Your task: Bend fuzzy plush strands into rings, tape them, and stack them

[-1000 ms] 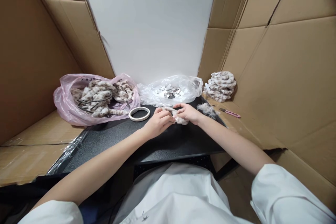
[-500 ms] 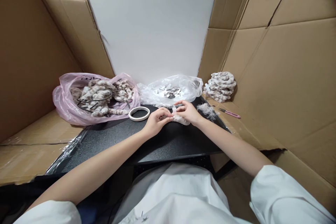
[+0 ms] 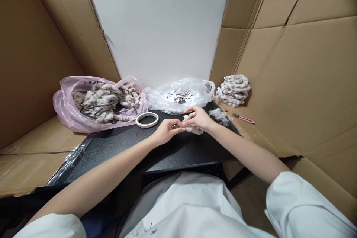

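A fluffy white-and-brown furry piece (image 3: 194, 129) is held between both hands over the black tabletop (image 3: 164, 156). My left hand (image 3: 169, 131) pinches its left end, thumb against fingers. From the right, my right hand (image 3: 199, 118) grips it too, with the fingers bent around a small white tab (image 3: 185, 118) that stands up from the piece. Fingers cover much of the piece, so its full shape is hidden. Just left of my left hand lies a roll of white tape (image 3: 147, 119).
A pink plastic bag (image 3: 64, 109) holds furry strands and dark cords. Behind my hands, a clear bag (image 3: 202, 95) contains small metal and white bits. On the right are a furry stack (image 3: 235, 90), loose fluff (image 3: 220, 116) and a pink cutter (image 3: 244, 119). Cardboard walls (image 3: 306, 81) flank the table.
The fingers have shifted slightly on the furry piece, and my left hand sits a little lower. Both hands keep hold of it. The view has tilted slightly.
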